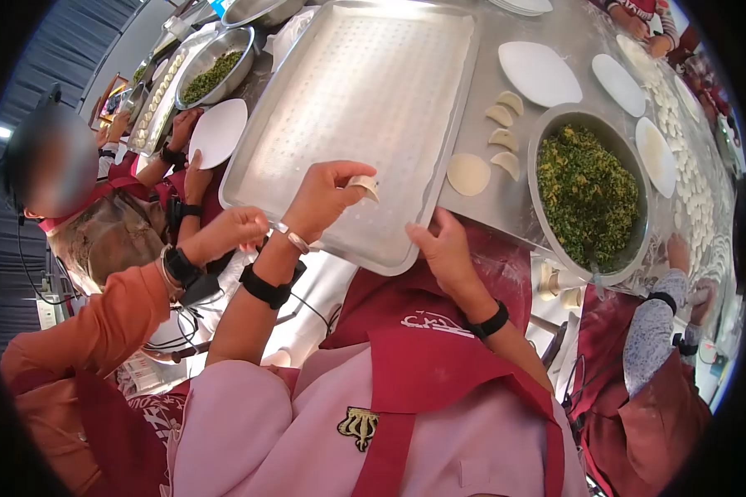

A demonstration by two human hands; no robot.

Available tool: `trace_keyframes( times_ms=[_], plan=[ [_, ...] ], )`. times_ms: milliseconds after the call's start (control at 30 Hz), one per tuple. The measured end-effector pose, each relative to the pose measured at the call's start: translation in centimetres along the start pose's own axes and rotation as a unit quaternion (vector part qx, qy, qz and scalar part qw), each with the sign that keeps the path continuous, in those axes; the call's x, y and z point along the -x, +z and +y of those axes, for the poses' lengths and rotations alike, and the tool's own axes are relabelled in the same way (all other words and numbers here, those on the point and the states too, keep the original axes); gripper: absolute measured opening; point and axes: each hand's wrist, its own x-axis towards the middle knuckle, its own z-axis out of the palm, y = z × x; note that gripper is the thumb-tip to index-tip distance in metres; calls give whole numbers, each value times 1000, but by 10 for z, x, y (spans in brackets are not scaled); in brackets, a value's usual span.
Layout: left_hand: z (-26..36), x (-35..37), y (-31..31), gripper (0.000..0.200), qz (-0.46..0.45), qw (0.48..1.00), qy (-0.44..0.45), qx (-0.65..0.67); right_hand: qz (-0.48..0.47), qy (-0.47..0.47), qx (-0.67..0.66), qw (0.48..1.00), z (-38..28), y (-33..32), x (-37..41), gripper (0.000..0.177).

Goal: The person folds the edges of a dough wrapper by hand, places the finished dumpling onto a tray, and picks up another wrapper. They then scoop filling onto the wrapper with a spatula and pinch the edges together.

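Note:
Pinched between the fingertips of my left hand (pixel 323 199) is a folded dumpling (pixel 365 187), held over the near part of a large perforated metal tray (pixel 365 91). My right hand (pixel 446 250) grips that tray's near right corner, thumb at the rim. The tray's near end juts out past the table edge toward my apron. To its right, several folded dumplings (pixel 503 138) lie in a column on the metal table (pixel 493 207). Below them rests a flat round wrapper (pixel 468 175). Beside these stands a metal bowl (pixel 540 207) of chopped green filling (pixel 588 195).
A co-worker's orange sleeve and closed hand (pixel 234 229) come close to my left wrist. Another person holds a white plate (pixel 219 132) at left. White plates (pixel 540 73) and many small dough pieces (pixel 692 186) cover the right side, where another person's hands reach in.

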Motion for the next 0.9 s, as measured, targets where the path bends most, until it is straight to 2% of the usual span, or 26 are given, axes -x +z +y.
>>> trace_keyframes(
  times_ms=[67, 200, 333, 533, 833, 900],
  plan=[
    [-15, 1, 3, 28, -10, 999, -14, -38, 44, -21, 1, 999, -2, -6, -3, 46],
    [-16, 10, 18, 28, -49, 995, -30, -85, 58, 21, 1, 998, -11, -17, -4, 46],
    [-27, 12, 38, 29, -83, 986, 2, -142, 50, 52, -19, 997, -12, -20, -3, 46],
    [-25, 13, 56, 25, -73, 967, 59, -236, 46, 59, -37, 996, -13, -22, -3, 45],
    [-28, 17, 66, 24, -37, 931, 193, -307, 43, 55, -55, 996, -11, -23, -5, 45],
    [-26, 18, 66, 25, -41, 931, 197, -305, 44, 61, -56, 996, -13, -23, -4, 45]
  ],
)
